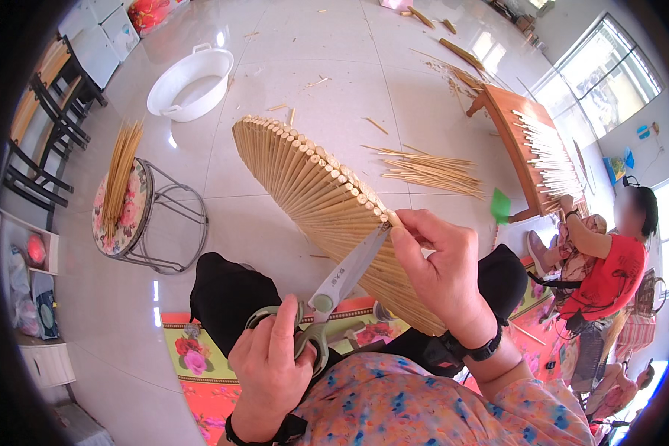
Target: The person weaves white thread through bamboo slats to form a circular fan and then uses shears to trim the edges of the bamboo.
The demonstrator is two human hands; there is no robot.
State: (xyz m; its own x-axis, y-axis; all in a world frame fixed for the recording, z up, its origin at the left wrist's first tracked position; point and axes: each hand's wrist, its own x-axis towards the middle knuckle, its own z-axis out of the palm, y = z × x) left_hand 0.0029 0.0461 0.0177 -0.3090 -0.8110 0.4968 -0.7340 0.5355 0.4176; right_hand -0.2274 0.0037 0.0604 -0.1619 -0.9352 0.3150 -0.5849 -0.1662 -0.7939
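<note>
A round disc of straw-coloured stalks (305,182), its stalks spreading toward a rim of pale cut ends, stands tilted before my lap. My right hand (444,271) pinches the rim at its near right end between thumb and fingers. In my left hand (269,366) are scissors (347,273) with green handles, my fingers through the loops. The blades look nearly closed, and their tips meet the rim right beside my right thumb. Whether a stalk lies between the blades cannot be made out. The disc's lower edge is partly hidden behind my right hand and arm.
Left stands a round stool (143,204) bearing a stalk bundle (120,175); beyond it, a white tub (193,85). Loose stalks (431,169) lie on the tiles. Right, a person in red (606,271) reaches to a wooden table (502,123) with pale sticks. A floral mat (193,357) lies underneath me.
</note>
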